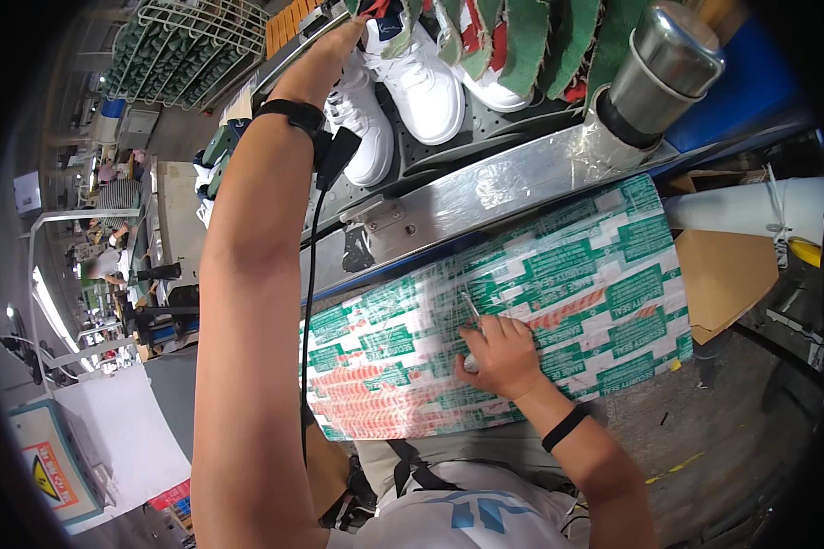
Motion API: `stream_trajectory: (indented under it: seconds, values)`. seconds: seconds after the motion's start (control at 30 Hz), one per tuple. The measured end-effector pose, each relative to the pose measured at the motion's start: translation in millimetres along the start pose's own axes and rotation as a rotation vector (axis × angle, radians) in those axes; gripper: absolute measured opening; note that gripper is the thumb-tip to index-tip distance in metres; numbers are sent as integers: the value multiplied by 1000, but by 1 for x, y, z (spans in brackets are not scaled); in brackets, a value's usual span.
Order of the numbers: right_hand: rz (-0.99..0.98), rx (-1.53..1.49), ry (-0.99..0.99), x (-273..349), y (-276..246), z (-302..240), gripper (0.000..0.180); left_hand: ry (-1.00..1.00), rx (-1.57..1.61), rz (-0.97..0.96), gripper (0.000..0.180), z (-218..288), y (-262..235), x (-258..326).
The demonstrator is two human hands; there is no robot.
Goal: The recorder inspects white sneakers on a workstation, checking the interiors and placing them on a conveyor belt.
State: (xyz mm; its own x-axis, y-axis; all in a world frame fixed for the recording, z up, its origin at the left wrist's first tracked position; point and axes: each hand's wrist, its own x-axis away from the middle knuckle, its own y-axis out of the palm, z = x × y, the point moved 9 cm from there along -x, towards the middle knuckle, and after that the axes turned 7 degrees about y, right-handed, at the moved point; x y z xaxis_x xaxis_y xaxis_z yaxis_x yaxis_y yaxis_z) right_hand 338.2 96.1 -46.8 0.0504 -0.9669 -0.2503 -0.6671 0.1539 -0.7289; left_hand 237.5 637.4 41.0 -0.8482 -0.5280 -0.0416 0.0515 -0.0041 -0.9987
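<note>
Your right hand (504, 357) has its fingers closed together on a thin tool (470, 306), its metal shaft pointing up toward 11 o'clock, just over a board (613, 320) wrapped in green and white printed tape, with red-orange patches. Clock directions here run from that hand. Your left hand (343, 46) is at 11 o'clock, beside the white shoes (421, 96); its fingers run out of sight by the top edge, so you can't tell whether they are apart or gripping.

The shoes, laced, rest toes toward you on a dark perforated surface (540, 108), partly beneath frayed green flaps (526, 55). At 1 o'clock a steel cylinder (664, 78) stands by the metal rim of the desk (494, 197); you can't see what it holds. Between 10 and 11, a white wire basket (188, 50) is filled with dark green pieces. At 2 you have a folded sheet of brown cardboard (723, 279).

Farther out, a person (110, 261) works between 9 and 10, and a yellow line (676, 467) marks the grey floor (705, 416) toward 4.
</note>
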Motion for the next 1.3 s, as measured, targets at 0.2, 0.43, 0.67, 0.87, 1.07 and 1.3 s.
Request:
stream_trajectory:
  seconds: [0.2, 0.43, 0.67, 0.87, 1.07, 1.3]
  values:
    - [21, -83, -65, -5, -1, -24, 37, -658, 651, -208, 40, -164, 34, 63]
    - [5, 77, 42, 11, -7, 20, 34, -834, 919, 282, 22, 18, 53, 28]
    - [52, 30, -11, 2, -9, 7, 36, -592, 605, 608, 15, 89, -138, 80]
    - [86, 14, -79, 1, -6, -14, 37, -560, 339, 474, 22, 101, -240, 233]
    - [79, 40, -64, 6, -6, -9, 34, -540, 205, 159, 27, 135, -241, 333]
    - [88, 60, -63, 6, -4, -10, 32, -656, -253, -202, 36, 108, -83, 421]
